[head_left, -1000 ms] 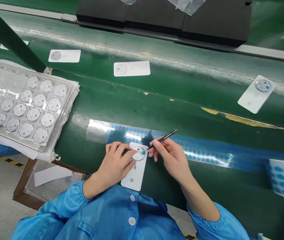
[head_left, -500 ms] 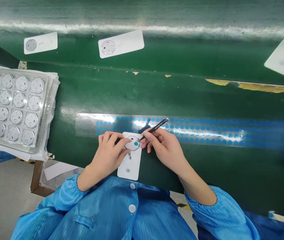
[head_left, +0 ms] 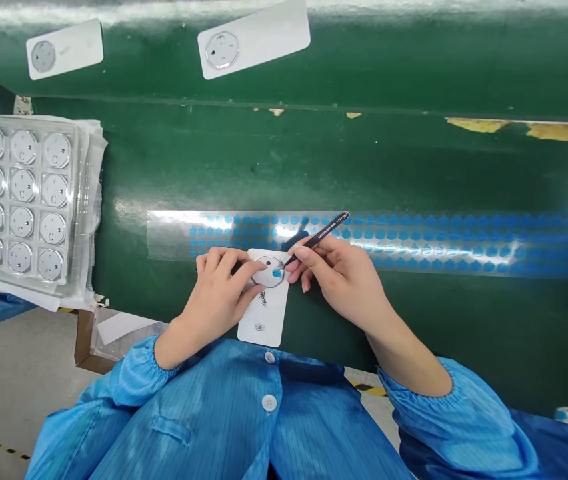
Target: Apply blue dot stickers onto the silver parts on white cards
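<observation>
A white card (head_left: 263,317) with dark print lies at the table's front edge, close to my body. On its upper end sits a silvery octagonal disc (head_left: 265,277) with a round blue sticker (head_left: 277,273) on its face. My left hand (head_left: 221,287) grips the disc's left side between thumb and fingers, covering part of it. In my right hand (head_left: 339,273), black tweezers (head_left: 320,236) are pinched like a pen. Their tip points down-left and reaches the blue sticker; whether the tip still grips it is too small to tell.
Behind my hands lies a clear strip (head_left: 389,248) with rows of blue dots. A clear plastic tray (head_left: 75,220) of octagonal discs stands at left. Farther back are white cards (head_left: 274,39) with discs. A cardboard box (head_left: 84,340) is below the table edge.
The view has shifted, so the back cards sit higher and the far-right card is out of frame. My hands, the tweezers and the disc keep nearly the same arrangement.
</observation>
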The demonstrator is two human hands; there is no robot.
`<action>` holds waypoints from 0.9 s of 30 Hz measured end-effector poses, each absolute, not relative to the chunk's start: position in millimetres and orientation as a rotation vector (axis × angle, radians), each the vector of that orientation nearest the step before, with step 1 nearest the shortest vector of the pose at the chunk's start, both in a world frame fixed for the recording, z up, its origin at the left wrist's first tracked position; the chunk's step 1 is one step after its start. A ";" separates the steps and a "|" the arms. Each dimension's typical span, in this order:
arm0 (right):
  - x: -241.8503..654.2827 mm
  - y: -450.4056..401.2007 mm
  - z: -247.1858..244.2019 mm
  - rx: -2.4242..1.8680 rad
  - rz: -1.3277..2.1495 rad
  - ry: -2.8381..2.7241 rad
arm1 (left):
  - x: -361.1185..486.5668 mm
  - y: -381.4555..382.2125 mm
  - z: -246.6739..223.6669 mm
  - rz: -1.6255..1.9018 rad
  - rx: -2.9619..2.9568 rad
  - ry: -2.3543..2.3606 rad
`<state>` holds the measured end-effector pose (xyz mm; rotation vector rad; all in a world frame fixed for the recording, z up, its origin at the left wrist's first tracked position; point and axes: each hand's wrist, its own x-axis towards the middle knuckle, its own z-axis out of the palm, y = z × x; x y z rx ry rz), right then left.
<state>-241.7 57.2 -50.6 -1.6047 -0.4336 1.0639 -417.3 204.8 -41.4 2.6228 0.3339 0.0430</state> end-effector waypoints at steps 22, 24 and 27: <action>-244.2 55.3 -53.9 -1.648 1.020 -0.516 | -408.7 203.1 -33.6 -0.029 2.671 0.406; -244.8 53.7 -55.1 -1.648 0.999 -0.553 | -403.3 203.2 -31.1 -0.049 2.670 0.356; -245.5 51.4 -56.6 -1.646 0.954 -0.623 | -396.1 203.2 -29.7 -0.090 2.679 0.308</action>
